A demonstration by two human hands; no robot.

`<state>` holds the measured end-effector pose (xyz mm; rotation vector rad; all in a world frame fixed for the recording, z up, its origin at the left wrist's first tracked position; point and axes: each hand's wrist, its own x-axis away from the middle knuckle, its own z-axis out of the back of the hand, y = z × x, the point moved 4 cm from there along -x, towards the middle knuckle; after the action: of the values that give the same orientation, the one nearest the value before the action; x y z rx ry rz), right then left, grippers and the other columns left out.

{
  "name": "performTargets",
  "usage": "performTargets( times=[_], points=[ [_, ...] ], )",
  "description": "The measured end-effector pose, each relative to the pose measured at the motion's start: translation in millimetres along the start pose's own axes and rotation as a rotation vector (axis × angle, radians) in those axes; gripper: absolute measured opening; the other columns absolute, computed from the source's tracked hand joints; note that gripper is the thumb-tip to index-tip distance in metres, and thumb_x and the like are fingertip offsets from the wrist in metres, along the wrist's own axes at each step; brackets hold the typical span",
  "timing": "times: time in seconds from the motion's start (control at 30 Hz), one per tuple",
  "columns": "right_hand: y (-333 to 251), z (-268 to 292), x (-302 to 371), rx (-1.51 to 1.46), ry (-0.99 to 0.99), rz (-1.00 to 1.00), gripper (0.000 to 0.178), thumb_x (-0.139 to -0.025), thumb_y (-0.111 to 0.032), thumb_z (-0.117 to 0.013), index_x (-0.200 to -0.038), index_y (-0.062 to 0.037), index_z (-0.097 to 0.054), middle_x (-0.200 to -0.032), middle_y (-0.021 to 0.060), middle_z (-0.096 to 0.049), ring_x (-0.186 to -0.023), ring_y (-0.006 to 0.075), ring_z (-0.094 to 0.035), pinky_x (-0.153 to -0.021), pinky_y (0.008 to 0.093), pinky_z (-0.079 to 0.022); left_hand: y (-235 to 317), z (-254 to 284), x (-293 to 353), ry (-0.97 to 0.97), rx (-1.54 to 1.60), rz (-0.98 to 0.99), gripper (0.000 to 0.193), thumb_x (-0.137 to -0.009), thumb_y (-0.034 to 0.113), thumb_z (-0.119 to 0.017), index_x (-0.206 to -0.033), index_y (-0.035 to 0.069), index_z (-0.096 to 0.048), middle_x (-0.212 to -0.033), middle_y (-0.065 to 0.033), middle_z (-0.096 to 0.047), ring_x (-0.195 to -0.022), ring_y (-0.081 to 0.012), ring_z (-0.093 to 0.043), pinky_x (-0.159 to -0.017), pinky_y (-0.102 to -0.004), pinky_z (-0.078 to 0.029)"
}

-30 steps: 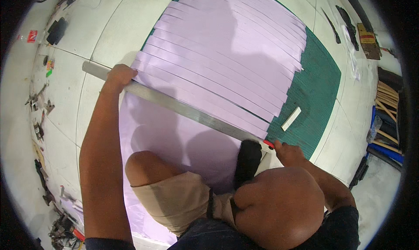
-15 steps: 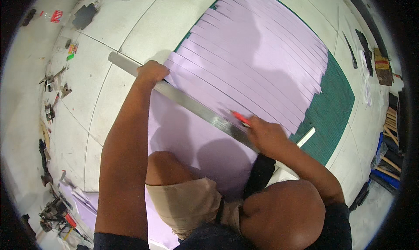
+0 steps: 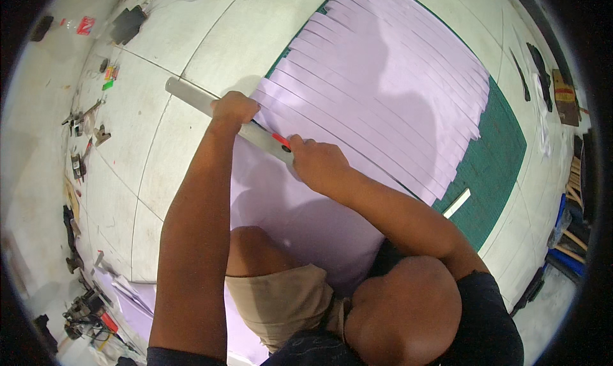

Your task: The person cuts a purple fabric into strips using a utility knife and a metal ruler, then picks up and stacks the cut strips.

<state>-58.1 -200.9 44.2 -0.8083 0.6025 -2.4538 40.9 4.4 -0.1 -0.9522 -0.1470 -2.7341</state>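
Observation:
My left hand (image 3: pixel 236 107) is closed over a long flat metal ruler (image 3: pixel 188 96), pressing it onto a lilac sheet (image 3: pixel 274 197) near the ruler's far left end. In my right hand (image 3: pixel 321 165) is a red-handled cutting knife (image 3: pixel 280 140), held against the ruler's far edge a little right of my left hand. The blade itself does not show clearly. Beyond the ruler, the lilac material lies in several narrow side-by-side strips (image 3: pixel 383 66). My right forearm hides the ruler's other end.
Under the strips lies a green cutting mat (image 3: pixel 495 165). A white bar (image 3: pixel 457 203) rests on it beside my right arm. Scattered tools (image 3: pixel 80 126) line the tiled floor at left, with a small machine (image 3: pixel 86 315) near lower left. Wooden-handled tools (image 3: pixel 575 206) stand at right.
My right hand has moved with the knife along the ruler, leftward and away from me, ending close to my left hand. The left hand still holds the ruler. The whole view has shifted slightly.

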Motion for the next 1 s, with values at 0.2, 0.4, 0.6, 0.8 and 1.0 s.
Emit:
performTargets(
  times=[0.2,0.4,0.6,0.8,1.0],
  points=[
    [-5,21,17,-0.054,-0.209,-0.111,0.031,-0.094,-0.014,-0.047,-0.124,-0.0030,-0.049,-0.094,0.0212,-0.069,-0.085,0.0394,-0.069,-0.075,0.0506,-0.053,-24,-14,-17,-0.012,-0.110,-0.039,0.045,-0.081,0.038,-0.058,-0.108,0.006,-0.074,-0.119,-0.0153,-0.069,-0.115,-0.0312,-0.063,-0.095,-0.0458,-0.042],
    [55,17,91,0.031,-0.139,-0.130,0.023,-0.095,-0.015,-0.049,-0.116,-0.0063,-0.052,-0.091,0.0194,-0.069,-0.084,0.0381,-0.070,-0.071,0.0528,-0.054,3,-9,-5,0.023,0.035,-0.007,0.046,-0.082,0.041,-0.060,-0.105,0.004,-0.074,-0.115,-0.0168,-0.070,-0.111,-0.0333,-0.065,-0.094,-0.0449,-0.043],
    [73,33,151,0.159,-0.252,-0.233,0.024,-0.096,-0.018,-0.048,-0.115,-0.0031,-0.051,-0.096,0.0218,-0.068,-0.083,0.0385,-0.070,-0.068,0.0528,-0.055,-3,-14,-5,0.110,0.015,-0.036,0.044,-0.083,0.040,-0.060,-0.105,0.004,-0.074,-0.116,-0.0173,-0.070,-0.111,-0.0335,-0.064,-0.096,-0.0469,-0.040],
    [19,31,88,-0.052,-0.024,-0.024,0.023,-0.096,-0.020,-0.047,-0.109,-0.0002,-0.048,-0.089,0.0217,-0.066,-0.073,0.0428,-0.066,-0.064,0.0530,-0.053,-14,-11,-3,0.073,-0.084,-0.037,0.044,-0.089,0.044,-0.056,-0.102,0.006,-0.073,-0.112,-0.0190,-0.068,-0.106,-0.0387,-0.064,-0.090,-0.0533,-0.050],
    [7,-3,27,0.017,0.044,0.027,0.028,-0.091,-0.015,-0.054,-0.113,0.0018,-0.048,-0.091,0.0230,-0.065,-0.075,0.0384,-0.068,-0.063,0.0491,-0.054,-10,-7,3,0.106,-0.060,-0.085,0.048,-0.089,0.046,-0.054,-0.100,0.003,-0.072,-0.112,-0.0197,-0.068,-0.108,-0.0387,-0.063,-0.093,-0.0515,-0.049]
  ],
)
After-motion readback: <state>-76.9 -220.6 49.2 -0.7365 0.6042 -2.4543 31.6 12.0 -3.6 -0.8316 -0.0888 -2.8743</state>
